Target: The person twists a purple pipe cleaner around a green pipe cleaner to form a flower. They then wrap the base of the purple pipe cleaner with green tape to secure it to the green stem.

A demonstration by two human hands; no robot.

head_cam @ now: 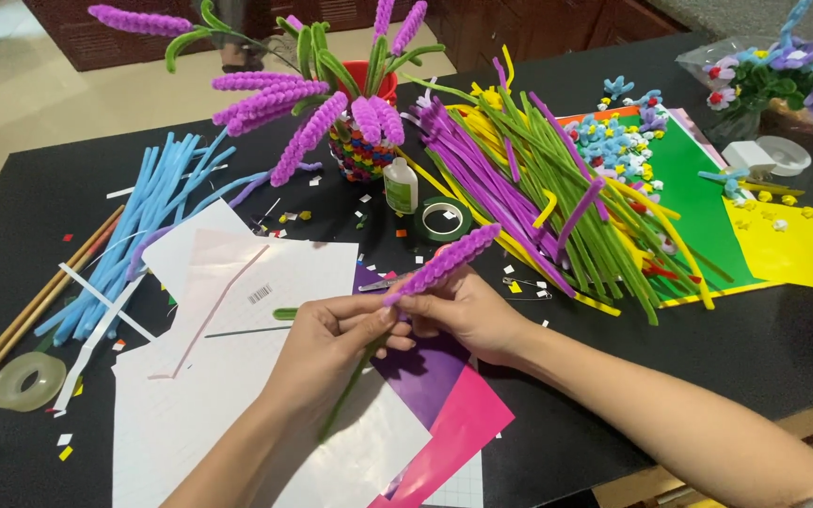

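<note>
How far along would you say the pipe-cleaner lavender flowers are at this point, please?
Done: several purple pipe-cleaner lavender stems stand in the colourful beaded pot. In hand: the left hand and right hand both hold one more purple spiral flower head on a green stem. Left: a large pile of loose purple, green and yellow pipe cleaners is unused.

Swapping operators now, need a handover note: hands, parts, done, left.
Left hand: grip shut on the green stem of a purple flower spike.
Right hand: pinching the same stem just under the spike.
Done: several finished purple spikes stand in the red pot at the back.
Left: the stem in hand is not in the pot yet. Loose green and purple pipe cleaners, green tape roll and glue bottle lie ahead on the table.
</note>
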